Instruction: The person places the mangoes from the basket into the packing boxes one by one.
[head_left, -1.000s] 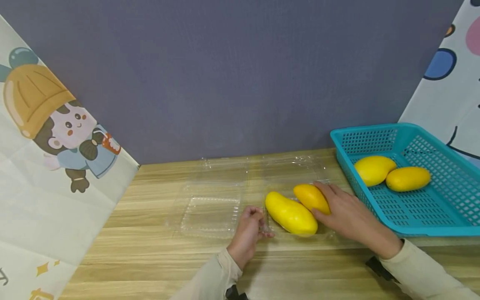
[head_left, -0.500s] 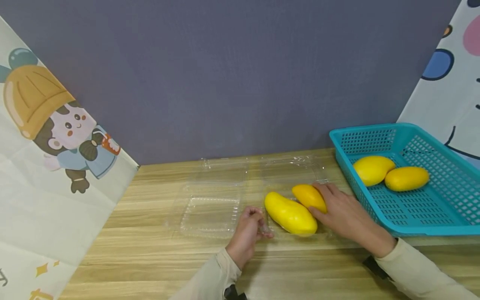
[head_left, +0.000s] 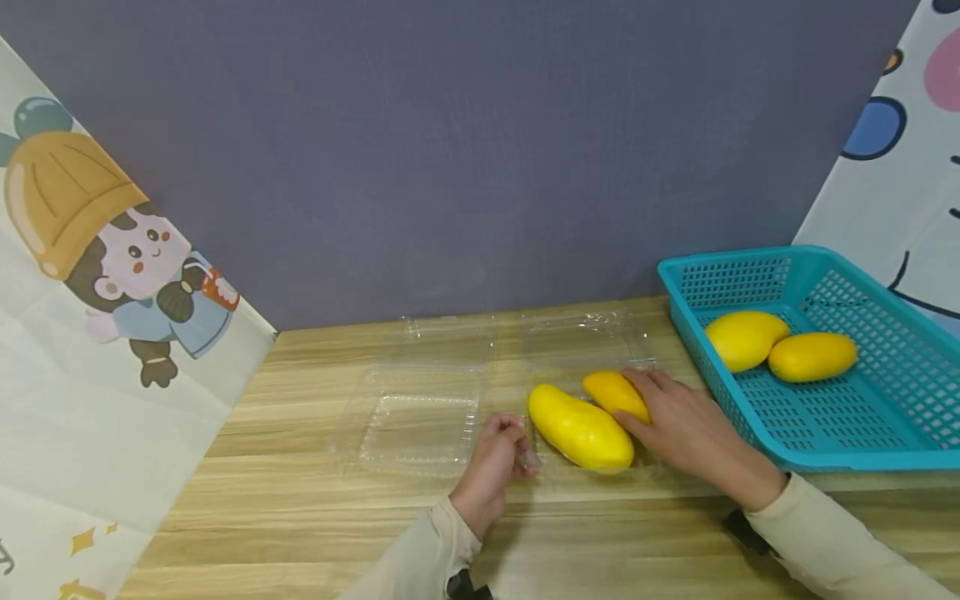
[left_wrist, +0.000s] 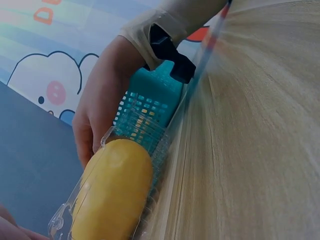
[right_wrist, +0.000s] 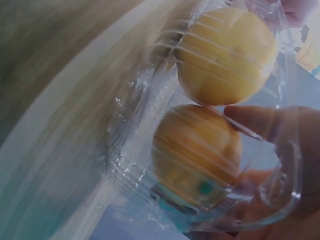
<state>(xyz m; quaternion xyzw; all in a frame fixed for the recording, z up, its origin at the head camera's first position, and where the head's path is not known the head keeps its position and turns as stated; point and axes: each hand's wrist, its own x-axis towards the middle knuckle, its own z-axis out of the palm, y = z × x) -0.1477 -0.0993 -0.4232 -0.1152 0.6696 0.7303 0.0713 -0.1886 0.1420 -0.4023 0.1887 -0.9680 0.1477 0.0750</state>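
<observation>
Two yellow mangoes lie side by side in the base of a clear plastic clamshell box (head_left: 585, 340), whose lid is folded back flat behind it. My right hand (head_left: 686, 433) grips the smaller mango (head_left: 613, 393), thumb on its near side; through the clear wall this mango (right_wrist: 195, 155) also shows in the right wrist view. The larger mango (head_left: 581, 429) sits to its left, apart from both hands. My left hand (head_left: 491, 467) pinches the box's front left edge. In the left wrist view the larger mango (left_wrist: 115, 190) hides much of the box.
Left of the hands lies a second clear clamshell box (head_left: 423, 425), lid open. A teal mesh basket (head_left: 870, 461) stands at the right, holding a mango (head_left: 746, 340) and another mango (head_left: 813, 357). A grey panel (head_left: 465, 167) closes off the table's back.
My right hand has shifted slightly left with the smaller mango, which sits closer against the larger one. The left hand has stayed at the box's edge.
</observation>
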